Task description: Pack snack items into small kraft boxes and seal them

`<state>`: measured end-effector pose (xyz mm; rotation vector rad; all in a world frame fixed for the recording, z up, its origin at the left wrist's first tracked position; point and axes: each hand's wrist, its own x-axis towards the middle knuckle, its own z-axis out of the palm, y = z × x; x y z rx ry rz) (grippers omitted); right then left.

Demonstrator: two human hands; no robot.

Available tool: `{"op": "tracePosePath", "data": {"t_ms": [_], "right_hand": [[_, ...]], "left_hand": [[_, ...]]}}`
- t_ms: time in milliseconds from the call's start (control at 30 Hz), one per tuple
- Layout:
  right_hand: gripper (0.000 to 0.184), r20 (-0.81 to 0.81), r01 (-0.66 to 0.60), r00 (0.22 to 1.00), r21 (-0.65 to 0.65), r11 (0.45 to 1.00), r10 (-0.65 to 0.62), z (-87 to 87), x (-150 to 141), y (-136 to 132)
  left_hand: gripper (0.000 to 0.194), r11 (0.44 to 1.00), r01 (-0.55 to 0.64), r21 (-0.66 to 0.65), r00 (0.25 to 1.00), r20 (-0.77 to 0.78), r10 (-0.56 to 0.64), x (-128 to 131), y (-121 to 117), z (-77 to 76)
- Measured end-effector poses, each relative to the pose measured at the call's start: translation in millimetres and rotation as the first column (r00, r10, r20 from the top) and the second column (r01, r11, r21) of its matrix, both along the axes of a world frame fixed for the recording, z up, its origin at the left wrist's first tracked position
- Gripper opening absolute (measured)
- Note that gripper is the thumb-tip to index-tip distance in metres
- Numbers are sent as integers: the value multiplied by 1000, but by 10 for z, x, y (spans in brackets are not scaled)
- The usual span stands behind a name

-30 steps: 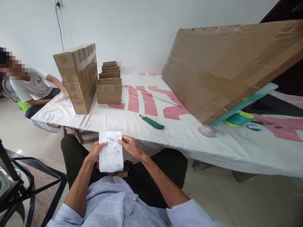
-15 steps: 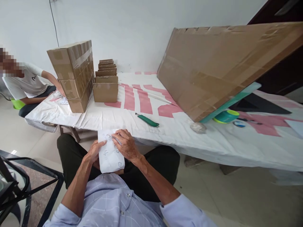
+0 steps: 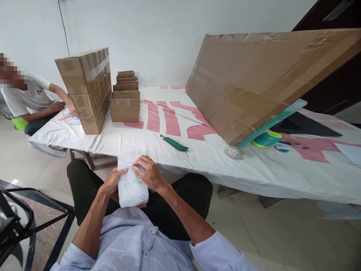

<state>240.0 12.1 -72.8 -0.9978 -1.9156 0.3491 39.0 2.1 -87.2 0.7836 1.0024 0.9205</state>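
Head view, looking down at a paper (image 3: 131, 192) held out in front of the table (image 3: 214, 165), low and close to the near edge. Got it pinched along the left side by the left hand (image 3: 113, 179), nearly closed, with thumb on top and fingers mostly hidden underneath. Can make out dark marks (image 3: 126, 183) on it, plus small outlines (image 3: 142, 197) down the right side. Up by the top right, have the right hand (image 3: 149, 174) curled in, tips bunched over a thin dark bit (image 3: 130, 163). Can't tell whether to call it a loose thing or a drawn line, nor whether actually gripped.

Going by the pose, would call the current step fingertip work at that spot. For the next move, would want a steady left pinch, given such floppy backing, and a light right touch, or risk a crease. Not touching the knife (image 3: 175, 144), by the way: lying on the table, apart from both hands.
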Motion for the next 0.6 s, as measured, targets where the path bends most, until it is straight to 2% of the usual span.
{"op": "tracePosePath", "data": {"t_ms": [167,333,500,600], "right_hand": [[12,-82,-26,996,-71,997,20,-13,9,14],[15,-176,-50,984,-221,974,10,21,23,9],[23,-312,-90,948,-444,891,-59,65,19,-13],[29,-372,-135,925,-519,844,-80,71,17,-13]], "left_hand": [[42,1000,-2,-1,1000,-16,2,8,-2,34],[39,1000,-15,-8,999,-46,15,17,-21,72],[41,998,-55,14,995,-87,56,17,-41,102],[45,996,-70,53,992,-99,75,26,-41,120]]}}
